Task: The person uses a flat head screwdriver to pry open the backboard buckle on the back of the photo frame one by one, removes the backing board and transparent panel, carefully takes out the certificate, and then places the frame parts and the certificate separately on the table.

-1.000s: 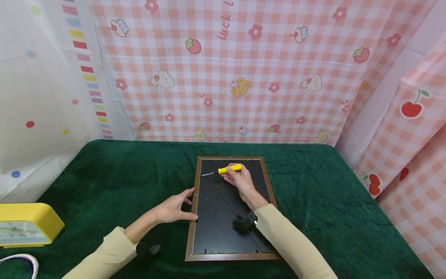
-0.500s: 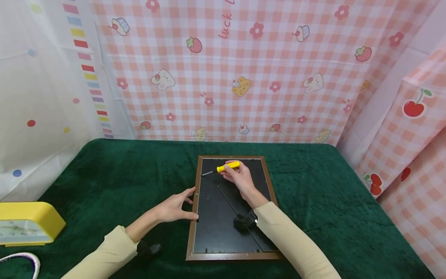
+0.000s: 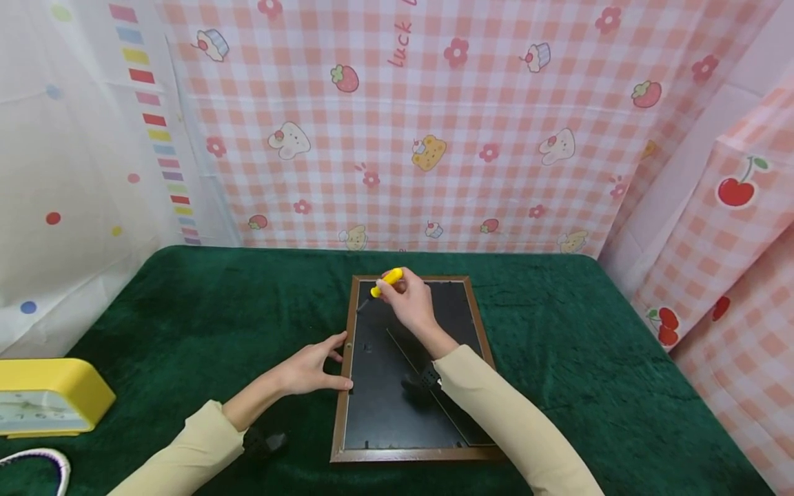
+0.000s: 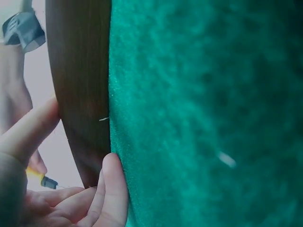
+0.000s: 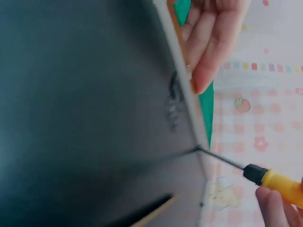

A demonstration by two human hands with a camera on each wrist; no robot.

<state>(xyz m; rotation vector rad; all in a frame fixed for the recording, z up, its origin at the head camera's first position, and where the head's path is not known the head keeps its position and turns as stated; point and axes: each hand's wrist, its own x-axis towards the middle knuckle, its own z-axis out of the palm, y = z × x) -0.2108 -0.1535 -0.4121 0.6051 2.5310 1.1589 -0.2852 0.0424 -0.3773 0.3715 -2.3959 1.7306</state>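
A picture frame [image 3: 403, 455] with a brown rim lies back side up, its black backing board [image 3: 378, 413] showing. My left hand [image 3: 310, 368] holds its left side, thumb on the rim and fingers against the outer edge. In my right hand [image 3: 411, 303] is a yellow-handled screwdriver [image 3: 392, 277], slanting down to the left. Its tip meets a small dark tab [image 5: 199, 148] on the rim's inner edge, near the upper left corner. The left wrist view catches the thumb [image 4: 35, 127] on the brown rim [image 4: 80, 71].
Several similar tabs line the inner rim. A thin stand leg [image 5: 154, 210] runs across the backing. On the green cloth [image 3: 589, 358], a yellow clock [image 3: 93, 396] and a white, purple-edged curved band [image 3: 58, 461] sit at left. A pink checked curtain [image 3: 403, 124] hangs behind.
My right hand has shifted up and left, tilting the screwdriver handle steeper while its tip stays at the same spot on the inner edge. The left hand and frame hold still.
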